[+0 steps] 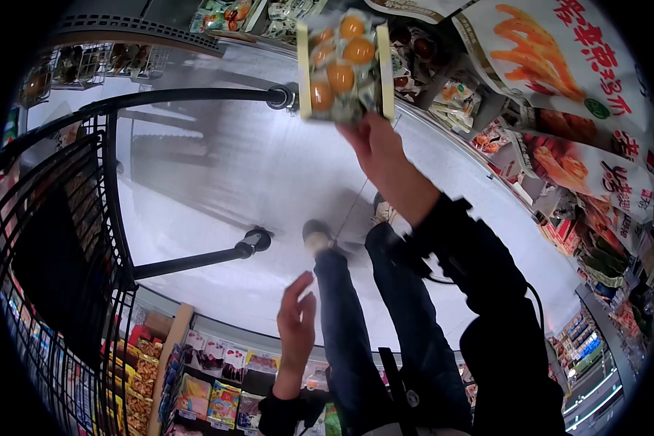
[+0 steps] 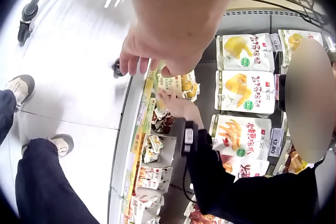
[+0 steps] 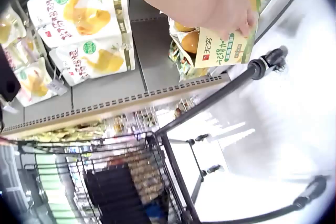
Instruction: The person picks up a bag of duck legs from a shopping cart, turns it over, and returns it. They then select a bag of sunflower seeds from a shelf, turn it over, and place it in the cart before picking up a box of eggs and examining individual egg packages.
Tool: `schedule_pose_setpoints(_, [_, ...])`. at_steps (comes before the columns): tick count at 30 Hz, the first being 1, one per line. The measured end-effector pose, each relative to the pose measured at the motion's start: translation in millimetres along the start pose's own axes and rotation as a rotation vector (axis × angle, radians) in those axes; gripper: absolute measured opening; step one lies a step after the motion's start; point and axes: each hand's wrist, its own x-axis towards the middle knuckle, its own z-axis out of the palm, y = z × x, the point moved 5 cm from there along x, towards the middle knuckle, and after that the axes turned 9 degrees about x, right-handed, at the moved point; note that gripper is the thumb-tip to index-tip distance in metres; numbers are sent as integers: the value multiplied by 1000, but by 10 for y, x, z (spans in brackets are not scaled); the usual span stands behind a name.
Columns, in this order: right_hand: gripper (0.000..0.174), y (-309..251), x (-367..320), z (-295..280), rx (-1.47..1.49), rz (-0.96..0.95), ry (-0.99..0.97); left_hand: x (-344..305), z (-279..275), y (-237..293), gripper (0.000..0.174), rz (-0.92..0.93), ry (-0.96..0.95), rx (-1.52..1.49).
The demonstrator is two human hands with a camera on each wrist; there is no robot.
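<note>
A pale yellow display box [image 1: 306,69] of packaged brown eggs [image 1: 341,76] appears at the top of the head view. My right hand [image 1: 376,152] grips its near end. In the right wrist view, the fingers of that hand [image 3: 210,3] bend over the printed box wall [image 3: 223,50], and an egg pack [image 3: 190,41] shows behind it. My left hand [image 1: 296,323] hangs low over the floor with loosely bent fingers, holding nothing. In the left wrist view this left hand [image 2: 163,45] overlaps the box [image 2: 170,83].
A black wire cart [image 1: 58,240] stands on the left, its legs reaching across the pale floor [image 1: 218,167]. Along the right runs a shelf with large printed snack bags [image 1: 552,58] and smaller boxes of packs [image 1: 454,102]. More packaged snacks [image 1: 225,400] line the shelf at the bottom.
</note>
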Motion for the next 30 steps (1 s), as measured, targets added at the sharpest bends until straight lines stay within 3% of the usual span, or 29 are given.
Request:
schedule_pose_setpoints(5, [8,-178,-858,-976,-458,172,30,19,-2,31,41,62,63,28])
schedule_pose_setpoints(11, [23,-253,-1947,-1762,-504,338,-21,-317,194,96,65,74,-36,-174])
schedule_pose_setpoints(13, [26,-315,-2236,-1765,-570,353,-32,-452,229,220,71,16,-120,-350])
schedule_pose_setpoints(16, [30,-493,-2621,-1649,-647,367,-77,-670,138,202,80,38,-110,-246])
schedule_pose_setpoints(19, [27,-579,-2841,-1639,-639,394,-183,-1008,65,358,86,11,-47,-376])
schedule_pose_setpoints(21, [26,-671,-3031,-1514,-636,377,-237,-1159,-24,475,84,75,-5,-258])
schedule_pose_setpoints(30, [21,-1172,-4019,-1013,-877,120,-597,-2031,-347,1395,72,226,107,-298])
